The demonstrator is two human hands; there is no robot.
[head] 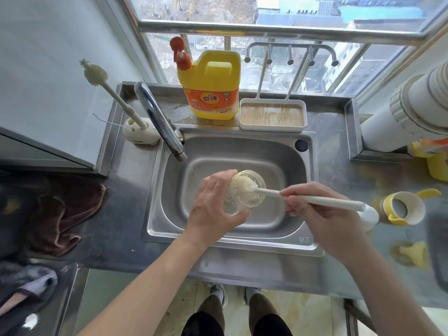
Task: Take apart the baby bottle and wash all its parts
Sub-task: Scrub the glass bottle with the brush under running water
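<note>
Because I want suds and drips to fall into the sink [242,151], I hold the bottle body [238,206] over the basin, mouth tipped up and to the right so the brush [315,201] can go straight in. My left hand [213,202] wraps the clear wall, fingers and thumb curled round it, forearm reaching in from below. My right hand [312,214] grips the white handle, with the brush head inside the bottle. The yellow-handled collar [404,208] lies apart on the bench [339,170] to the right.

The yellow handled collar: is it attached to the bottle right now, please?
No, the yellow collar lies on the counter, apart from the bottle in the left hand.
</note>
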